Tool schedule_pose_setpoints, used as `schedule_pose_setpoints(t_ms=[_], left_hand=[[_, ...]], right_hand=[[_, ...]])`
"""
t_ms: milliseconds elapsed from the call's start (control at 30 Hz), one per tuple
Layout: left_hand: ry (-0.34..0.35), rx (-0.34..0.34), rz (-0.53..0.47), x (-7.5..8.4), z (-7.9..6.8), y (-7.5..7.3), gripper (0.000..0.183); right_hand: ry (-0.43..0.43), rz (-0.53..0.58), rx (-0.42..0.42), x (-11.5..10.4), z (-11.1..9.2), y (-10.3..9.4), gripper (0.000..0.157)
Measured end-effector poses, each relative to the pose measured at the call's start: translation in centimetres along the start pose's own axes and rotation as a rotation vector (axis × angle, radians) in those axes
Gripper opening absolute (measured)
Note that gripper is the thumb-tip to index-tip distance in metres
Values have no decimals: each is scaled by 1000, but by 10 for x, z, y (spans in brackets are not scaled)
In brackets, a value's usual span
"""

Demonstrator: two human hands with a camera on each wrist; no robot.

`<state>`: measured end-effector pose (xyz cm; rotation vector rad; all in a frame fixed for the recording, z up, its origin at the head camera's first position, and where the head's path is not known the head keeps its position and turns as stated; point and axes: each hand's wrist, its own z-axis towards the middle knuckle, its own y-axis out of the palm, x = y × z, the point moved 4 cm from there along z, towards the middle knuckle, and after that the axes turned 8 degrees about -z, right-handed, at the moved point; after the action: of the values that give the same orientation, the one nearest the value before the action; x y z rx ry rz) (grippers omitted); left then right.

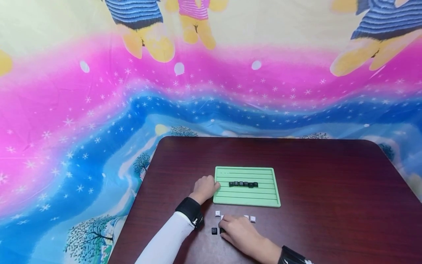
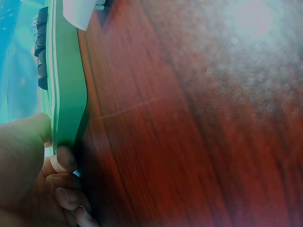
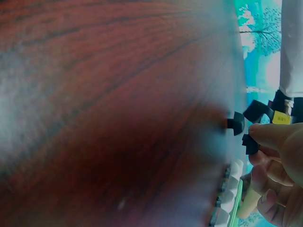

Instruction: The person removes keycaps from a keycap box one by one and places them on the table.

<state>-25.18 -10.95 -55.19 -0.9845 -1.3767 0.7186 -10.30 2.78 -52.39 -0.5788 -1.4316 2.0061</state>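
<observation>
Right hand: held on the near side of the green tray, thumb and finger pinching a black key; the other fingers bend beside it point(image 1: 242, 234).
Pinched key: a small black key between thumb and finger of that hand point(image 3: 251, 144), out from the tray's near edge, towards its left end; whether it touches the surface I cannot tell.
Left hand: at the tray's left edge point(image 1: 205, 188), pinching it, thumb over the rim and fingers against the outer side.
Tray: pale green, with ridges running from left to right point(image 1: 244, 198); it lies between the backdrop and the white keys.
Loose black key: just left of the pinched one point(image 1: 214, 231), out from the tray's near left corner.
White keys: in a row close to the tray's near edge point(image 1: 217, 213), between it and the right hand, which hides part of the row.
Black row: six black keys side by side on the middle of the tray point(image 1: 241, 184), the line slightly uneven.
Wristbands: black, one on each wrist, both nearer the person than the tray point(image 1: 189, 209).
Sleeve: white, on the left arm, reaching towards the tray from the near left point(image 1: 165, 238).
Surface: dark reddish brown, under the tray and stretching well to its right point(image 1: 329, 190).
Backdrop: a colourful cloth with snowflakes and trees, beyond the tray point(image 1: 211, 95).
</observation>
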Motion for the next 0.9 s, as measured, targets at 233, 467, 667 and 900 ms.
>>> schedule_pose_setpoints(t_ms=[233,467,667,900], left_hand=[[-2,-1,-5,0,0,0,43],[3,-7,-10,0,-1,1,43],[13,2,-24,1,-2,0,44],[16,0,-30,1,-2,0,46]], right_hand=[[-15,-34,-27,-4,0,7,12],[-11,-21,-42,-5,1,11,10],[-12,-19,-66,-5,3,15,10],[-22,-37,-48,-7,3,17,13]])
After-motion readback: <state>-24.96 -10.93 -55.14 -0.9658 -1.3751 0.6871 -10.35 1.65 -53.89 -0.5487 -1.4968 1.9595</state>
